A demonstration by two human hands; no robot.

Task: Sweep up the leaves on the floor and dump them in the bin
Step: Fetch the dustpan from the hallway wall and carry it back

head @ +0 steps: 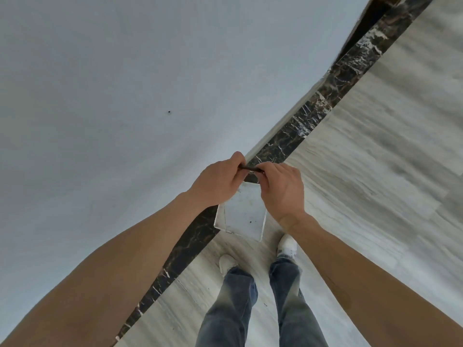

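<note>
Wall (112,83): pale grey-white and plain, filling the upper left; one small dark speck (169,111) sits on it.
Floor (375,171): light grey wood-grain planks, spread over the right and lower part.
Skirting (310,121): a dark marbled band with white veins, running diagonally from lower left to upper right between wall and floor.
Legs: blue jeans (240,304) and white shoes (288,244) stand on the floor just beside the skirting.
Dustpan (243,216): a pale, squarish tray below the hands, close against the skirting and in front of the shoes; a few dark crumbs lie in it. Whether it rests on the floor or hangs from the handle is hard to tell.
Left hand (218,181): fingers curled round one end of a thin dark handle (248,168).
Right hand (280,191): fingers pinch the other end of that handle.
Handle axis: roughly level, left to right, bridging the two hands above the dustpan's far edge.
</note>
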